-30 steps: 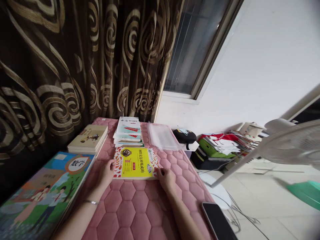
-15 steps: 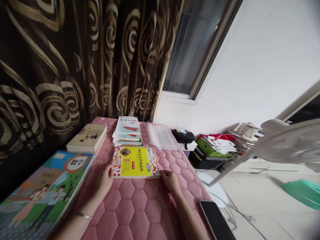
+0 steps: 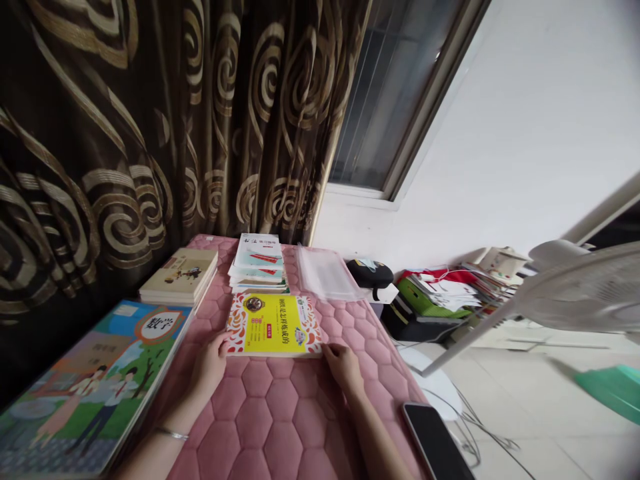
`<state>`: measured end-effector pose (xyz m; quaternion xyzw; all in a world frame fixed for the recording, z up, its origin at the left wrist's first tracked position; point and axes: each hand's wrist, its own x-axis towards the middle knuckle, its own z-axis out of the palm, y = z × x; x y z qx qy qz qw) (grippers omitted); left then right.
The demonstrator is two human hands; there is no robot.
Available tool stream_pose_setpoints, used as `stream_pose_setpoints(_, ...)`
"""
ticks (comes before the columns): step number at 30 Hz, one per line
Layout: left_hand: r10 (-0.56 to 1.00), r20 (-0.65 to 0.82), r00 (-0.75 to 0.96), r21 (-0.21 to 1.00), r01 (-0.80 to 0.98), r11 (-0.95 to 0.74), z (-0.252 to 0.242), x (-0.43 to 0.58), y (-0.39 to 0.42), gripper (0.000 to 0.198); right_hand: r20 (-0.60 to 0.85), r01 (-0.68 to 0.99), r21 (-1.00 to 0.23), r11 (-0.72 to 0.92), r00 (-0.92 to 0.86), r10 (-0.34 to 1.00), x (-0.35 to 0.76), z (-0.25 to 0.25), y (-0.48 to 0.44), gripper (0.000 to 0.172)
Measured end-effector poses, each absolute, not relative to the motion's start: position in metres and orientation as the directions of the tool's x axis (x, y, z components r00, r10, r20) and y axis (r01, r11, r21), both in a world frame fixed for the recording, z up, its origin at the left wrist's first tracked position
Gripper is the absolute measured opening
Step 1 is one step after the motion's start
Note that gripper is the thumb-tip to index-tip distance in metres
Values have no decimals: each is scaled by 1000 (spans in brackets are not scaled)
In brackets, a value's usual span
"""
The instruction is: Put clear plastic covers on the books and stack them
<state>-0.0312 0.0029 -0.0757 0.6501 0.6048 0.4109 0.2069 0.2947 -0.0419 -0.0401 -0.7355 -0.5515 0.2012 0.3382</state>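
Note:
A yellow book [image 3: 275, 325] with red-and-white patterned sides lies flat on the pink quilted cover [image 3: 270, 427], turned so that its title runs sideways. My left hand [image 3: 214, 355] is closed on its left edge, near the lower corner, and a silver bracelet circles that wrist. At the lower right corner, my right hand [image 3: 343, 365] pinches the book with its fingers curled. Just behind the book sits a stack of thin white-and-blue booklets [image 3: 259, 257]. To their right rests a pile of clear plastic sleeves [image 3: 327, 273].
On the left are a large colourful textbook stack [image 3: 100, 380] and a pile of beige books [image 3: 181, 275]. A phone [image 3: 437, 440] lies at the right edge. Beyond it stand a fan [image 3: 590, 293], a black case [image 3: 370, 273] and a green box [image 3: 425, 297]. A patterned curtain [image 3: 200, 120] hangs behind.
The whole view has shifted slightly, so everything appears a little further right. Both hands keep their places on the yellow book, which has not visibly moved on the cover.

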Motion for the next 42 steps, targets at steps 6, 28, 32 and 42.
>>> stream_pose_setpoints(6,911,408,-54,730,619,-290,-79,-30,-1,35,100,677,-722,-147,312,945,295,-44,-43,37)
stream_pose_setpoints(28,883,468,18,593,735,-329,-96,-31,-4,28,206,686,-727,27,181,962,303,-60,-43,32)
stream_pose_setpoints(32,871,490,22,475,831,-289,-89,-23,-12,32,310,789,-612,44,189,932,299,-57,-44,42)
stream_pose_setpoints(42,837,463,292,286,845,-453,-55,42,-19,28,325,930,-329,163,-50,944,224,-24,-44,21)
